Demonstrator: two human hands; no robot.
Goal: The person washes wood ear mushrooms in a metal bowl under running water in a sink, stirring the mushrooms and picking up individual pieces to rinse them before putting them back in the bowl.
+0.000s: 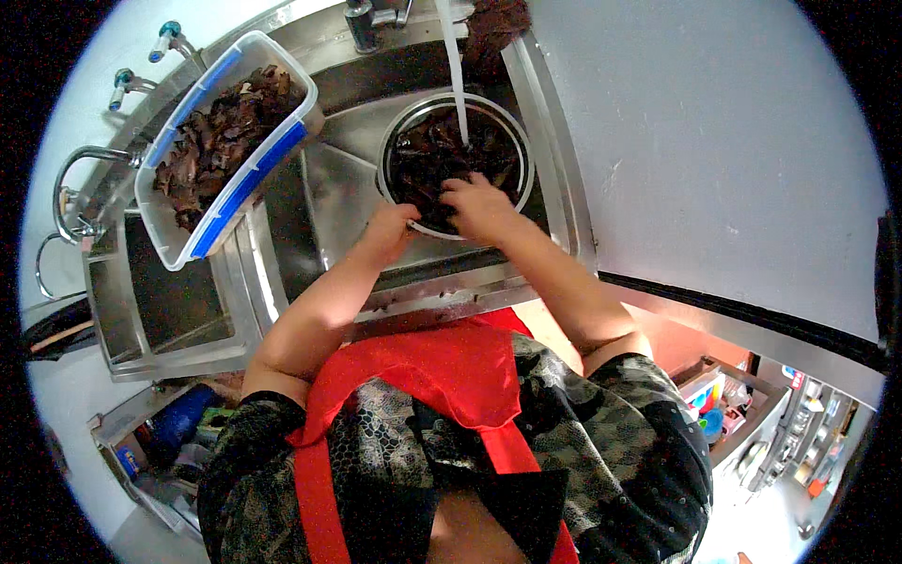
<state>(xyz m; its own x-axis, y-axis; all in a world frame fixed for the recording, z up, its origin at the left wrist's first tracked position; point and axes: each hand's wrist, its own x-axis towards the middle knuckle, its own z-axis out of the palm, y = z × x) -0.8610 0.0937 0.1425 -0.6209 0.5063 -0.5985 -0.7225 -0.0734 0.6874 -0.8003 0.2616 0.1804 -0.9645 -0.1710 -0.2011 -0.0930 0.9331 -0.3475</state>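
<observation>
A round metal bowl (390, 134) stands in the stainless-steel sink basin (345, 183), filled with wet, dark brown pieces (423, 151) that look like dried chillies. From above, a stream of water (456, 77) pours into it. My left hand (391, 229) grips the near left rim. My right hand (481, 208) reaches over the near rim, its fingertips among the dark pieces; whether they pinch any is hidden. To the left, a clear plastic tub (296, 67) with blue side strips holds drier pieces of the same kind (218, 141).
The tub straddles the divider beside a second sink basin (183, 296). A black faucet base (361, 25) and wall valves (162, 42) are at the back. Dark brown matter (497, 25) lies in the far right corner. A grey wall panel (705, 141) borders the right side.
</observation>
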